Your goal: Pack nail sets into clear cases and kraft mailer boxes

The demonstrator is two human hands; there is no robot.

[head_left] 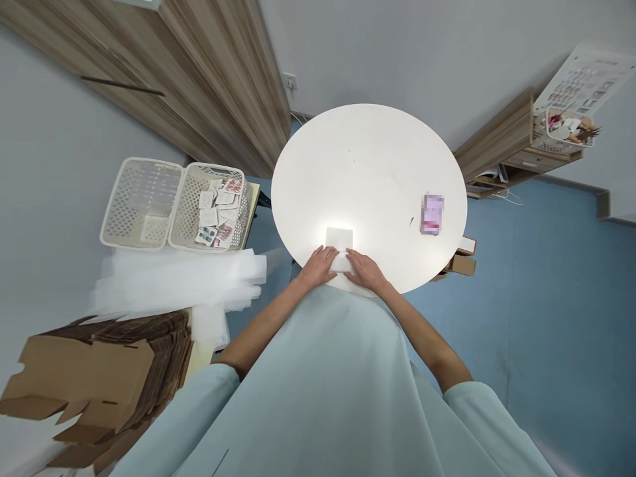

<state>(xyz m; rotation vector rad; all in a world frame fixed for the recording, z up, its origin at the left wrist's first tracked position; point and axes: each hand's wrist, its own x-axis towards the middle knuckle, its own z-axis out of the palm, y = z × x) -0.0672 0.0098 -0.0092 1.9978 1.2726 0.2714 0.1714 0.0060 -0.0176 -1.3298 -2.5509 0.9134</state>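
while l hand (316, 267) touches white sheet (340, 238) on tbl (368, 165), r hand (366, 271) does too; fingers (328, 252) spread.

Room beyond the white sheet (340, 238)
Round table (362, 159) is passable there; left hand (319, 266) and right hand (365, 270) flank the sheet, purple box (432, 215) (blurred) well to its right.

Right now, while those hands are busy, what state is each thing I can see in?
Left hand: thumb and fingers spread, on the white sheet's left side
Right hand: thumb and fingers spread, on its right side
White sheet: on the table, partly covered
Purple item: on the table, blurred
Card basket: open-topped, holding cards
Cardboard boxes: flattened, stacked
White sleeves: piled, overlapping
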